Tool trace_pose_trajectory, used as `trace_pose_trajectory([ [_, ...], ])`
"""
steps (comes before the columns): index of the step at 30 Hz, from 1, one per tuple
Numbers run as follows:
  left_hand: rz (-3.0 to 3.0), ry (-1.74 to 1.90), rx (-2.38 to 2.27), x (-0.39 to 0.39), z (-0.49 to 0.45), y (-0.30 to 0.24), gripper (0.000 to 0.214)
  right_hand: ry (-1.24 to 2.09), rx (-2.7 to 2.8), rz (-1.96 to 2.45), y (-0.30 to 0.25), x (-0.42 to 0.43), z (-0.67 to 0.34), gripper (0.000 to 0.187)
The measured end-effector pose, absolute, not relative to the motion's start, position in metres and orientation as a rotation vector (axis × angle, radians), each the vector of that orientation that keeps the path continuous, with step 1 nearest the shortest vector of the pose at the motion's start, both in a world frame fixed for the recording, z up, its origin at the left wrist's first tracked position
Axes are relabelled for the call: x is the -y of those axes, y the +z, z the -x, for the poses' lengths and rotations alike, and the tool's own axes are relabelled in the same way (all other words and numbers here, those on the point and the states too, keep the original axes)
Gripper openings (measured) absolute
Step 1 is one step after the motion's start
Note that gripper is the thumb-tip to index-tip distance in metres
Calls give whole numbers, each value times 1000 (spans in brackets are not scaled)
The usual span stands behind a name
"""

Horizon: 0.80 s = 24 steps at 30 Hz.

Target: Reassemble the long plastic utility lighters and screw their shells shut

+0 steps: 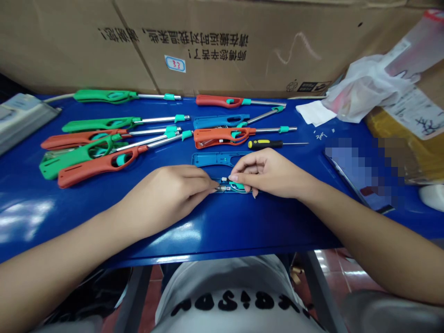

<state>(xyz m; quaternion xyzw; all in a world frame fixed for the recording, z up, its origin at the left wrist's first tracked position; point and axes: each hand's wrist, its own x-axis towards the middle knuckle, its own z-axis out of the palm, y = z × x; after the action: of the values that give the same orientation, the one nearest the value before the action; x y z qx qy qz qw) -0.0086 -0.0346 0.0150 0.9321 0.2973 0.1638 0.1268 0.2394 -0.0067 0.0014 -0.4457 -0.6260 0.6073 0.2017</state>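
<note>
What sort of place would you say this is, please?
Probably a small assembly or repair workbench: long-nosed lighters lie on a blue table, with a screwdriver and a separate blue casing half.

A glossy blue table point(208, 236) spreads beneath the fingers point(240, 177), an open blue lighter point(226, 188) lying right under them. A blue shell point(211, 159) sits just beyond, then a screwdriver point(266, 144); more lighters point(100, 163) lie beyond and leftward, a phone point(362, 180) and tissue point(315, 113) rightward.
</note>
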Motion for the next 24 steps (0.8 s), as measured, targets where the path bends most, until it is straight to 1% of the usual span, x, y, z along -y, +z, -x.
trace_pose_trajectory([
  [3, -2675, 562, -836, 34, 8, 13, 21, 1700, 1739, 1254, 2, 7, -239, 25],
  [14, -2607, 555, -941, 33, 7, 11, 21, 1710, 1716, 1249, 3, 8, -239, 26],
  [24, -2516, 585, -996, 36, 5, 13, 14, 1722, 1721, 1248, 2, 7, -238, 28],
])
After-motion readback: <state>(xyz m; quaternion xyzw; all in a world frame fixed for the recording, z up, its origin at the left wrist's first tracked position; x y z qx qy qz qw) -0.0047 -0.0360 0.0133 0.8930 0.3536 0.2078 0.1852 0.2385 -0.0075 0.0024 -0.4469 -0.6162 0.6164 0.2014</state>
